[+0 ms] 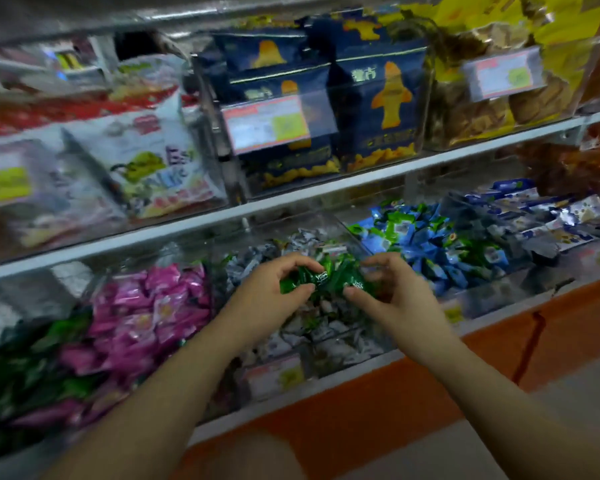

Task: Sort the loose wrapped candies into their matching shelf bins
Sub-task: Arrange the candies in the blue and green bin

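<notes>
We are holding a small bunch of glossy green foil-wrapped candies [321,277] between both hands. Our left hand [274,282] is curling its thumb and fingers round the left end of the bunch. Our right hand [392,289] is pinching the right end, thumb below and bent fingers above.

Directly beneath the grip, a clear plastic shelf bin [347,358] is holding grey-and-white wrapped candies [291,337]. The green bunch is hanging just over them; we cannot tell whether it is touching the heap.

To the left of the grip, bright pink wrapped candies [146,306] are lying in a pile, with dark green wrapped candies [32,368] beside them, farther left and nearer to us. To the right of the grip, mixed blue and green wrapped candies [430,244] are filling the neighbouring compartment.

Above and beyond the grip, on the next shelf up, navy-blue snack bags with a yellow fish shape [378,109] are standing upright.
</notes>
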